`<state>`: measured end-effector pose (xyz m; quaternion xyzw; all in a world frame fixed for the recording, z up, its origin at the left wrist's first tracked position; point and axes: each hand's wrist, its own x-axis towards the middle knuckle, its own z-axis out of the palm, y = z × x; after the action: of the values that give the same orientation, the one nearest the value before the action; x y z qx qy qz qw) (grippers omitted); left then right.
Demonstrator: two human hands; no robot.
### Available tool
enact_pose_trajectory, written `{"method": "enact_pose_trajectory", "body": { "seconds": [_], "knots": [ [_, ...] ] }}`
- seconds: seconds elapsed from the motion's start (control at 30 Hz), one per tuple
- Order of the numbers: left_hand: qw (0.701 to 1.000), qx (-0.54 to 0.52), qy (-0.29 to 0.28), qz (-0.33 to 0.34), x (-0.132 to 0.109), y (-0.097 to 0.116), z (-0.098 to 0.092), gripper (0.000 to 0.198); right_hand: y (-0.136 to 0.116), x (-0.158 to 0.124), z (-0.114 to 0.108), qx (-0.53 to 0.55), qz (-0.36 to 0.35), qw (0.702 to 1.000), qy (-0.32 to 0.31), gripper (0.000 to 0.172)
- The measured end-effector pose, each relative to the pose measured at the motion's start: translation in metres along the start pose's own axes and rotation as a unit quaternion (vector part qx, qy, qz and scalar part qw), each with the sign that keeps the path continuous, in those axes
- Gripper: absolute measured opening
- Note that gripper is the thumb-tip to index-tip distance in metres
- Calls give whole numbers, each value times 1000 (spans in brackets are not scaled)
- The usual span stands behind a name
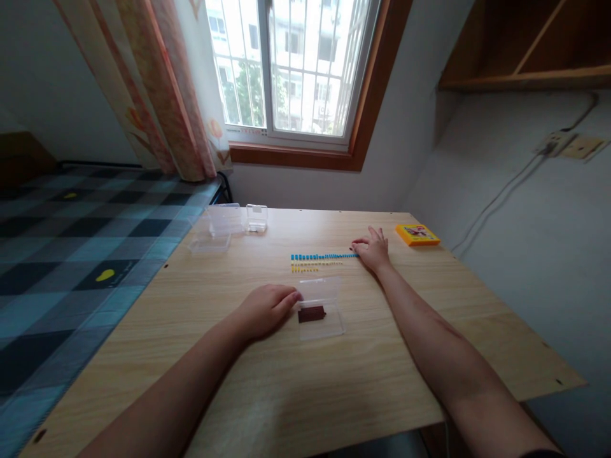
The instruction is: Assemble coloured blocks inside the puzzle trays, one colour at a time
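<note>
Fingers of your right hand [375, 251] seem pinched on a small dark piece [351, 249] beyond the clear box [334, 327]; your left hand [270, 308] touches its left edge, grip unclear. Beyond it, three coloured rows [305, 257] lie set out; inside, a brown block [312, 313] remains. Right beyond it, a yellow pack [417, 235] bears unreadable print.

No word, brand or number can be read. The yellow-orange box [417, 235] at the tabletop's [238, 381] far right corner has a printed top (a multicoloured design, too small to make out). On the checked bedsheet [62, 318], tiny illegible marks run below the larger yellow heart [105, 275]. The window frame's [305, 141] bottom rail bears a row of small marks, equally unreadable.
</note>
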<state>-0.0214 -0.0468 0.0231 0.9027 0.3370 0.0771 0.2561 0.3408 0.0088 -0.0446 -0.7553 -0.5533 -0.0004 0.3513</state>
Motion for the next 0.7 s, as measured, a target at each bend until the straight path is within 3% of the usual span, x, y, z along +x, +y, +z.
{"method": "enact_pose_trajectory", "body": {
  "seconds": [0.7],
  "knots": [
    [1000,-3,1,-1,0,1,1,49,-8,0,-1,-42,-24,999,-16,14]
  ]
}}
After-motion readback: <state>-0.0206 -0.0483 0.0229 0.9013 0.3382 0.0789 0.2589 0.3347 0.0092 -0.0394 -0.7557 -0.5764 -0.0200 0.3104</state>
